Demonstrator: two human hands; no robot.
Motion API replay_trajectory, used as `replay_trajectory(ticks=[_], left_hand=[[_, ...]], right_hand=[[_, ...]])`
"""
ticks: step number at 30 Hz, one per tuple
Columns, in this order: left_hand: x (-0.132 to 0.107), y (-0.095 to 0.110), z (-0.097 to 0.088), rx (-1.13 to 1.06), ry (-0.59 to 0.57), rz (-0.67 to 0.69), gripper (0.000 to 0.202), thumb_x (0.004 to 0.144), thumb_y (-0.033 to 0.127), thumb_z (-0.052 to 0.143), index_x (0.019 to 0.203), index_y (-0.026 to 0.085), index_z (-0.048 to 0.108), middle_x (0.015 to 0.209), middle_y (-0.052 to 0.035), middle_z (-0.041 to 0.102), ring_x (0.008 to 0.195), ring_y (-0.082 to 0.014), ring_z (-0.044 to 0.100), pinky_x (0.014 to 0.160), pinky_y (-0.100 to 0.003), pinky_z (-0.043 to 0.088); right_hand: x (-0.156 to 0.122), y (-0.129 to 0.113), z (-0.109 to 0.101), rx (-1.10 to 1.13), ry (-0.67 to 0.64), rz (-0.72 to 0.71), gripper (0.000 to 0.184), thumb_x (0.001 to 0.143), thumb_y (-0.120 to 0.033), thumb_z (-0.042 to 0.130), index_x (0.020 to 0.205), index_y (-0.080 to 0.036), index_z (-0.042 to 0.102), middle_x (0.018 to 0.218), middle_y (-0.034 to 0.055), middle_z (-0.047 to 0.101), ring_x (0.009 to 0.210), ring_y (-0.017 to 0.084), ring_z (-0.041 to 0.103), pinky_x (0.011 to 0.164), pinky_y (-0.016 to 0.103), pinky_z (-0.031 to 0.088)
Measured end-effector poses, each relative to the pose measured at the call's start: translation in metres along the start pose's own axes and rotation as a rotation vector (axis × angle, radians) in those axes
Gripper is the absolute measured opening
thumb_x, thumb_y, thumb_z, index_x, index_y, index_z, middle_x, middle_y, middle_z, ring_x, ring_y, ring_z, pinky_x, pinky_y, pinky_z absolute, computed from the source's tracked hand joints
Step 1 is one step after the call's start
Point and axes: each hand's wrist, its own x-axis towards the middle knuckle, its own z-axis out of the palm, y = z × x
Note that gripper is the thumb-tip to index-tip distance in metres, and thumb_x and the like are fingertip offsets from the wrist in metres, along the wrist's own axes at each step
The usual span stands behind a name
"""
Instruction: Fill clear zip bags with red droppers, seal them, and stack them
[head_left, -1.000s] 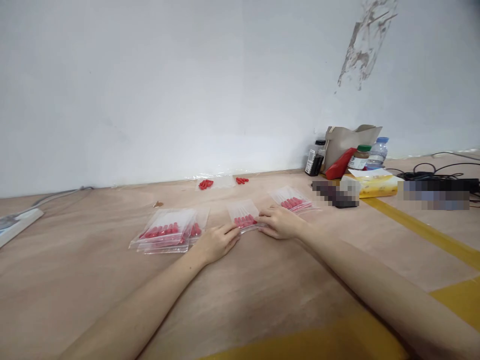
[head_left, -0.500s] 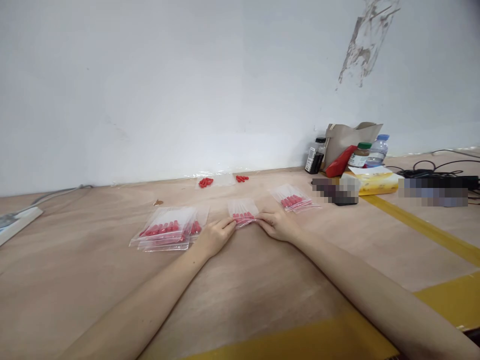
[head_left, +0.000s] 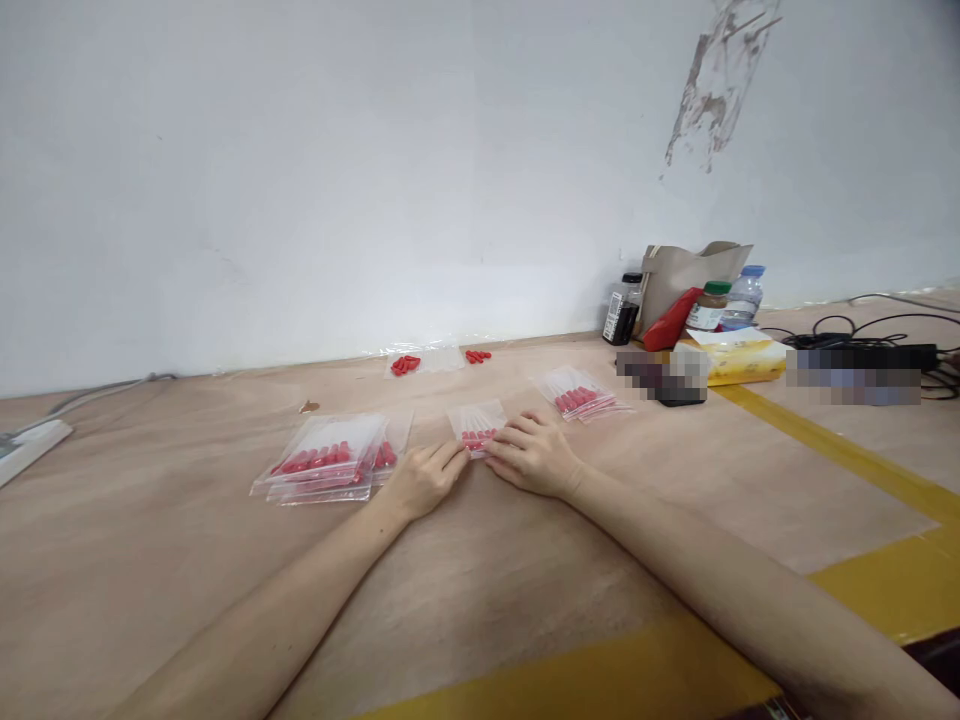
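A small clear plastic bag (head_left: 477, 424) with several red capsules in it lies on the brown table (head_left: 525, 560) between my hands. My left hand (head_left: 424, 478) pinches its near left corner with closed fingers. My right hand (head_left: 531, 456) lies over the bag's right side, fingers pressed on it. To the left lies a stack of filled bags (head_left: 328, 466). Another filled bag (head_left: 579, 394) rests just beyond my right hand.
Loose red capsules (head_left: 406, 364) and empty clear bags lie by the wall. Bottles, a paper bag (head_left: 694, 278), a yellow packet (head_left: 739, 360) and black cables (head_left: 855, 335) crowd the back right. A white power strip (head_left: 30, 446) sits far left. Yellow tape lines cross the table at right.
My right hand has slid left over the bag, and both hands have drawn closer together on it. The view has shifted slightly.
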Motion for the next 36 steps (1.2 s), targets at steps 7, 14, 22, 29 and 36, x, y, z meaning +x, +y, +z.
replay_trajectory(ticks=[7, 14, 22, 29, 36], left_hand=[[0.004, 0.004, -0.001, -0.077, -0.006, -0.002, 0.026, 0.088, 0.011, 0.033, 0.095, 0.013, 0.058, 0.092, -0.0098, 0.064, 0.084, -0.0173, 0.061, 0.072, -0.029, 0.052], [0.007, 0.005, -0.004, -0.086, 0.017, -0.003, 0.024, 0.086, 0.010, 0.035, 0.087, 0.013, 0.059, 0.089, -0.0083, 0.064, 0.078, -0.0163, 0.061, 0.067, -0.027, 0.051], [0.001, -0.001, -0.003, -0.147, 0.020, -0.066, 0.023, 0.085, 0.012, 0.037, 0.088, 0.017, 0.059, 0.089, -0.0062, 0.064, 0.076, -0.0142, 0.061, 0.068, -0.026, 0.051], [-0.002, -0.005, -0.003, -0.073, 0.037, -0.050, 0.022, 0.085, 0.011, 0.037, 0.082, 0.017, 0.058, 0.083, -0.0041, 0.065, 0.070, -0.0135, 0.059, 0.062, -0.025, 0.048], [-0.007, 0.000, -0.006, -0.185, -0.065, -0.223, 0.022, 0.087, 0.016, 0.035, 0.082, 0.017, 0.056, 0.080, -0.0047, 0.063, 0.068, -0.0149, 0.059, 0.058, -0.025, 0.046]], right_hand=[[0.005, -0.009, 0.009, -0.075, 0.048, -0.139, 0.018, 0.084, -0.014, 0.043, 0.082, -0.019, 0.060, 0.075, 0.0011, 0.061, 0.075, 0.012, 0.049, 0.074, 0.032, 0.033], [0.002, -0.005, 0.004, -0.155, 0.097, -0.203, 0.020, 0.084, -0.011, 0.040, 0.082, -0.019, 0.059, 0.076, 0.0003, 0.061, 0.076, 0.011, 0.051, 0.080, 0.034, 0.031], [-0.007, 0.006, -0.002, -0.091, 0.017, -0.073, 0.023, 0.086, -0.014, 0.038, 0.088, -0.022, 0.058, 0.078, -0.0005, 0.062, 0.073, 0.009, 0.053, 0.088, 0.033, 0.028], [-0.018, 0.022, -0.015, -0.260, -0.016, -0.034, 0.026, 0.087, -0.016, 0.035, 0.079, -0.022, 0.059, 0.070, -0.0009, 0.060, 0.067, 0.010, 0.049, 0.087, 0.035, 0.027], [-0.017, 0.021, -0.019, -0.272, 0.001, -0.004, 0.027, 0.087, -0.017, 0.037, 0.069, -0.021, 0.057, 0.063, -0.0011, 0.057, 0.063, 0.010, 0.046, 0.086, 0.033, 0.026]])
